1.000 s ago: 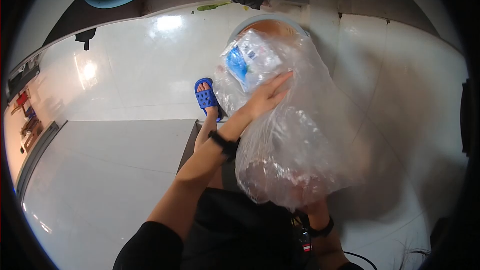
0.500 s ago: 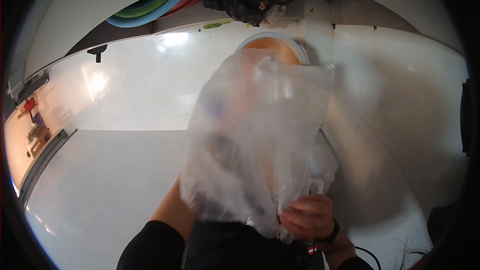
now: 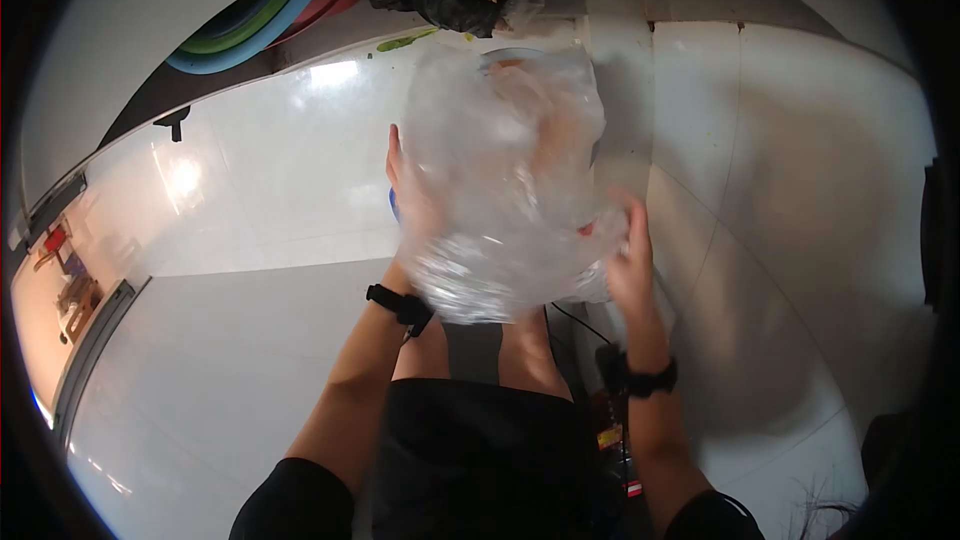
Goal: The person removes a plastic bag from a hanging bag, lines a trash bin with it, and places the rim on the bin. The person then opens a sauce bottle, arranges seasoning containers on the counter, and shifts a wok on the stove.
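A large clear plastic bag [image 3: 500, 190], blurred by motion, hangs crumpled before me. My right hand [image 3: 632, 260] is closed on its right edge. My left hand [image 3: 410, 190] lies along the bag's left side, largely behind the plastic. A finger of it stretches upward past the bag's edge; the others show only dimly. Beside that hand a small bit of something blue [image 3: 393, 205] peeks out, its kind hidden. An orange basket with a pale rim [image 3: 510, 56] stands behind the bag, mostly covered by it.
Blue, green and red basins [image 3: 255, 35] lean at the upper left. A black plastic bag [image 3: 440, 0] with something green on it lies at the back. White tiled walls [image 3: 700, 130] close in on the right. A black cable [image 3: 580, 322] runs near my knee.
The bag has moved up and away from my lap, uncovering my legs. My right hand has risen with it. My left hand, earlier hidden behind the plastic, now shows partly at the left edge.
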